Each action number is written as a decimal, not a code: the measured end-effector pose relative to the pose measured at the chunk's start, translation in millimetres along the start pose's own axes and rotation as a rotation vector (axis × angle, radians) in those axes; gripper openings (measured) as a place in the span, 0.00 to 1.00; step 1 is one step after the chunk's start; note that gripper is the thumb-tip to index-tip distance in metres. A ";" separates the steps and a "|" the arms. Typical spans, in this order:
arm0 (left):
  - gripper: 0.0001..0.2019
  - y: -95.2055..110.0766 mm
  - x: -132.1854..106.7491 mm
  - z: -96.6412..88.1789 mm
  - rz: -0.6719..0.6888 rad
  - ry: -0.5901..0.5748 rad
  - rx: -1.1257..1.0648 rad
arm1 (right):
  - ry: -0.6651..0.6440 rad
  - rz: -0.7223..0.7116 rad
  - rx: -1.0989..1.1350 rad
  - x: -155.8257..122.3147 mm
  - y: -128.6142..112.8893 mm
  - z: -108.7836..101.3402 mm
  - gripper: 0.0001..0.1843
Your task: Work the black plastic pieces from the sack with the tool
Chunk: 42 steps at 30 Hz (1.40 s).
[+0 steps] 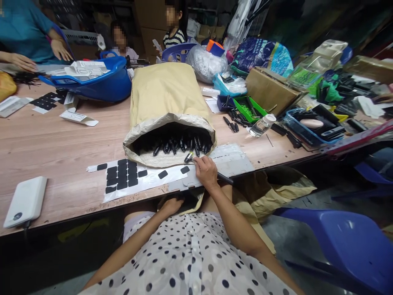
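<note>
My right hand (206, 170) is closed over the table's front edge, just before the mouth of a large tan paper sack (166, 88). It grips a slim black-handled tool (225, 178); the handle sticks out behind the hand and a small shiny head shows by the fingertips. Inside the sack lie several glossy black pieces (172, 144), their kind unclear. Low at my lap, my left hand (172, 206) reaches into the opening of another tan sack (199, 203) below the table edge, its fingers mostly hidden. A white sheet with black stickers (123, 174) lies left of my right hand.
A white power bank (26, 200) with a cable lies at the left. Behind are a blue basin (92, 88) of small boxes, a green tray (248, 108), a clear bottle (262, 125) and a filled blue basket (316, 127). A purple chair (346, 241) stands right. Other people sit across the table.
</note>
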<state>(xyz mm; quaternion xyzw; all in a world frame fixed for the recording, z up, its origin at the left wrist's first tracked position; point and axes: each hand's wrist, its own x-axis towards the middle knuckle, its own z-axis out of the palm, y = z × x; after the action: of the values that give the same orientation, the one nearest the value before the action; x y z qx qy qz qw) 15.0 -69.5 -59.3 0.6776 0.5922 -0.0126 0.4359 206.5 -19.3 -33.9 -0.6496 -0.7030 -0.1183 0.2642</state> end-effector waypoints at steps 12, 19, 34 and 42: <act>0.11 42.2 6.7 -110.7 0.170 0.492 -0.202 | -0.004 -0.001 -0.002 -1.1 0.4 1.2 0.14; 0.09 30.9 58.7 -131.1 -0.120 0.881 0.052 | -0.016 0.000 0.001 -0.6 0.1 1.4 0.13; 0.05 21.8 26.0 -60.0 0.398 0.735 0.073 | 0.051 0.055 0.058 -0.5 2.2 -0.4 0.15; 0.05 18.8 33.9 -60.6 0.361 0.696 0.007 | 0.130 0.062 0.394 -2.2 -11.9 -27.6 0.18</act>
<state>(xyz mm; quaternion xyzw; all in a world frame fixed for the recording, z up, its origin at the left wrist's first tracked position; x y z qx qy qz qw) 10.1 -4.4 -29.0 0.7363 0.5757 0.2928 0.2018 200.9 -36.8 -10.0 -0.5978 -0.6736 -0.0122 0.4344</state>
